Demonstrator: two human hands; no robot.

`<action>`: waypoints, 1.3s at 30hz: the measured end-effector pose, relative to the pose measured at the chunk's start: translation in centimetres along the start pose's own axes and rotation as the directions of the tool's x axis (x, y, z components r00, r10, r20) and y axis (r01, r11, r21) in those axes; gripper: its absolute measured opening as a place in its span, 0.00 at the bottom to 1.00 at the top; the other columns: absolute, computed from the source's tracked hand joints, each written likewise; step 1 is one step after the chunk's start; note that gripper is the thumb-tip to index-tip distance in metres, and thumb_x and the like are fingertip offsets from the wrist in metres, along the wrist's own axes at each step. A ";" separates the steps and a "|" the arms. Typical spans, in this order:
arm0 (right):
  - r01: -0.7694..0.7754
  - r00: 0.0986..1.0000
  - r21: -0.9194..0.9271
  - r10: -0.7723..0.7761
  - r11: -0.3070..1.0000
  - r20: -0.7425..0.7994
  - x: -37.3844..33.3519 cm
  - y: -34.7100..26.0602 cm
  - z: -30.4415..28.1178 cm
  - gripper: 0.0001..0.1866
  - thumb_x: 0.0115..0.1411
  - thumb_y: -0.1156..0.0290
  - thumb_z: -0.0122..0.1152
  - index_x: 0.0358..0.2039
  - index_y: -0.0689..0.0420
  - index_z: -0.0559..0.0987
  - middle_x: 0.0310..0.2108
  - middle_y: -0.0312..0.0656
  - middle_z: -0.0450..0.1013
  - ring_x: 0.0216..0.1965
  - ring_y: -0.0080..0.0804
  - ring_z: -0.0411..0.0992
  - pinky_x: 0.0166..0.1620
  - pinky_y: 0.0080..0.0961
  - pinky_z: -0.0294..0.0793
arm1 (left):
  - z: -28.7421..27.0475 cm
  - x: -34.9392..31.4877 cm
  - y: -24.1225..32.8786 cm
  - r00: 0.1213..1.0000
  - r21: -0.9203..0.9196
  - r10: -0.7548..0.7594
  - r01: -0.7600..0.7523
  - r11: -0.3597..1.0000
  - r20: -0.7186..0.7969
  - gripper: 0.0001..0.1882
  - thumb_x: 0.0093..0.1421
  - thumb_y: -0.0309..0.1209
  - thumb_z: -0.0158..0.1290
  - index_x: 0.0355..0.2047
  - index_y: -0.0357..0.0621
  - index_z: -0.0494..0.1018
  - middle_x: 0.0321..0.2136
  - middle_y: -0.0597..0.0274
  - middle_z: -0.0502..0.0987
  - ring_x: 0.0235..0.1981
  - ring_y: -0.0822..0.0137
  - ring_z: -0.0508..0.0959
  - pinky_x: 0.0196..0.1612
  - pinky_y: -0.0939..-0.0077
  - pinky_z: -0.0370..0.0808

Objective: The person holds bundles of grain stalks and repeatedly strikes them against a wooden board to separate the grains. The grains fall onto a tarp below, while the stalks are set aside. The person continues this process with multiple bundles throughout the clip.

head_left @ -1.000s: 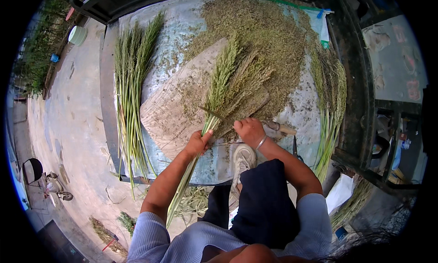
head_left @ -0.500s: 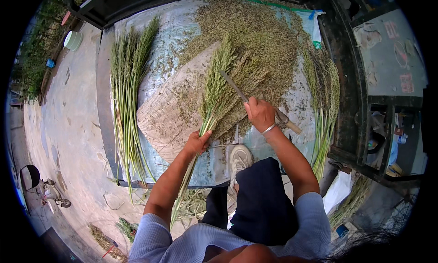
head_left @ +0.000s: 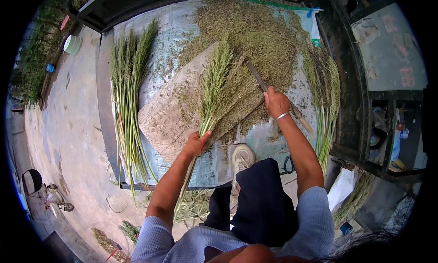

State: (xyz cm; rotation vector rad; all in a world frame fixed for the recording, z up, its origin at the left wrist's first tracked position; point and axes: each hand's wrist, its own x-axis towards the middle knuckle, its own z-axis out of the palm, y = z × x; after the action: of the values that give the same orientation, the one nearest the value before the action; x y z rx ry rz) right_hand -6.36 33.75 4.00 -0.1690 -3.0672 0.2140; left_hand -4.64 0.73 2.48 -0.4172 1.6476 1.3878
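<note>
Left hand: the left hand (head_left: 196,143) is closed in a fist around the stems of a bundle of green seed stalks (head_left: 218,87), thumb uppermost, near the close edge of the slab.
Right hand: the right hand (head_left: 276,102) is wrapped tight around a long, dark, flat-bladed tool (head_left: 258,78); a thin bracelet sits on the wrist.
Bundle: its feathery heads fan out away from the person across a pale, worn stone slab (head_left: 173,114), while the bare stems run back past the left fist toward the person's knees.
Tool: the blade points to the far left from the fist and lies against the right side of the fanned heads; a wooden handle end (head_left: 305,123) shows on the near side of the hand.
Slab: it rests tilted on a grey sheet (head_left: 180,28) spread over a low platform, and is dusted with chaff.
Seed heap: a broad pile of loose green-brown seed and chaff (head_left: 262,32) covers the far half of the sheet, just beyond the heads.
Left side: a second sheaf of long green stalks (head_left: 130,94) lies lengthwise along the left edge of the platform, apart from the slab.
Right side: more stalks (head_left: 326,103) lie along the right edge, beside a dark frame.
Near: a light shoe (head_left: 242,159) is planted on the sheet between the arms, just near of the slab.
</note>
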 end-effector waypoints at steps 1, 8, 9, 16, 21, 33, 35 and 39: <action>-0.019 1.000 0.008 0.019 1.000 -0.008 -0.2 -0.6 -1.0 0.12 0.55 0.65 0.57 0.25 0.55 0.65 0.16 0.43 0.68 0.21 0.42 0.70 0.21 0.39 0.68 | -0.2 0.1 0.1 1.000 -0.007 0.002 -0.002 1.000 0.018 0.17 0.58 0.45 0.53 0.24 0.44 0.68 0.09 0.68 0.64 0.06 0.76 0.60 0.08 0.79 0.57; 0.256 0.964 0.168 -0.266 0.952 0.034 -4.7 -2.6 2.8 0.13 0.53 0.63 0.59 0.25 0.55 0.65 0.15 0.42 0.66 0.21 0.42 0.69 0.23 0.38 0.69 | -0.7 0.3 -0.5 1.000 -0.034 -0.003 0.004 0.999 0.029 0.17 0.58 0.45 0.53 0.24 0.44 0.68 0.09 0.69 0.64 0.06 0.76 0.60 0.08 0.79 0.56; 0.362 0.932 0.153 -0.353 0.919 -0.087 -3.7 -1.6 2.7 0.13 0.55 0.62 0.57 0.27 0.56 0.66 0.14 0.43 0.67 0.18 0.44 0.69 0.21 0.40 0.69 | -0.4 0.3 0.0 1.000 -0.027 0.019 -0.019 0.999 0.012 0.17 0.58 0.45 0.53 0.25 0.43 0.68 0.09 0.69 0.64 0.06 0.76 0.60 0.08 0.79 0.56; -0.123 0.985 -0.025 0.119 0.992 -0.122 0.7 4.9 -0.5 0.12 0.57 0.63 0.55 0.27 0.56 0.65 0.13 0.46 0.68 0.16 0.46 0.69 0.18 0.39 0.67 | -2.0 -0.6 -1.3 0.997 0.129 0.029 -0.020 0.991 -0.068 0.19 0.57 0.46 0.54 0.24 0.42 0.70 0.10 0.68 0.66 0.07 0.76 0.62 0.09 0.79 0.58; 0.221 0.958 0.158 -0.183 0.963 -0.223 -2.0 -4.2 -4.7 0.13 0.53 0.65 0.60 0.23 0.55 0.65 0.14 0.43 0.65 0.19 0.42 0.68 0.21 0.37 0.67 | -1.1 -1.2 -1.0 0.884 0.698 0.411 -0.149 0.701 -0.224 0.23 0.54 0.48 0.53 0.26 0.35 0.70 0.20 0.40 0.73 0.27 0.41 0.74 0.30 0.54 0.70; -0.079 0.997 -0.109 0.080 0.991 0.010 5.7 2.8 0.0 0.11 0.58 0.64 0.53 0.27 0.57 0.65 0.14 0.44 0.69 0.17 0.45 0.70 0.18 0.41 0.67 | -0.9 -1.5 2.7 0.882 0.867 0.391 0.038 0.497 -0.263 0.22 0.55 0.49 0.52 0.28 0.38 0.69 0.26 0.43 0.76 0.28 0.44 0.76 0.31 0.53 0.71; -0.096 0.994 -0.043 0.094 0.994 -0.049 4.6 1.7 -3.1 0.11 0.57 0.64 0.54 0.27 0.56 0.66 0.14 0.44 0.69 0.17 0.44 0.70 0.18 0.40 0.68 | -1.4 -1.8 2.6 0.875 0.859 0.395 0.046 0.510 -0.281 0.21 0.55 0.48 0.52 0.30 0.39 0.69 0.25 0.44 0.76 0.29 0.44 0.76 0.32 0.53 0.71; 0.376 0.917 0.246 -0.322 0.893 -0.234 -1.1 -9.1 -2.3 0.11 0.55 0.65 0.57 0.25 0.55 0.66 0.15 0.42 0.66 0.19 0.42 0.68 0.21 0.38 0.68 | -1.4 -1.6 2.6 0.883 0.857 0.373 0.059 0.512 -0.284 0.21 0.54 0.47 0.53 0.30 0.40 0.68 0.24 0.44 0.75 0.27 0.44 0.76 0.31 0.54 0.71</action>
State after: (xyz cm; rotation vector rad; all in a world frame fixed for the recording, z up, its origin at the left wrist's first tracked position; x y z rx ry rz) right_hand -6.12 24.95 7.55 0.3583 -2.7701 0.5775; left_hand -6.29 -0.22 5.26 0.0436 2.5735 0.4159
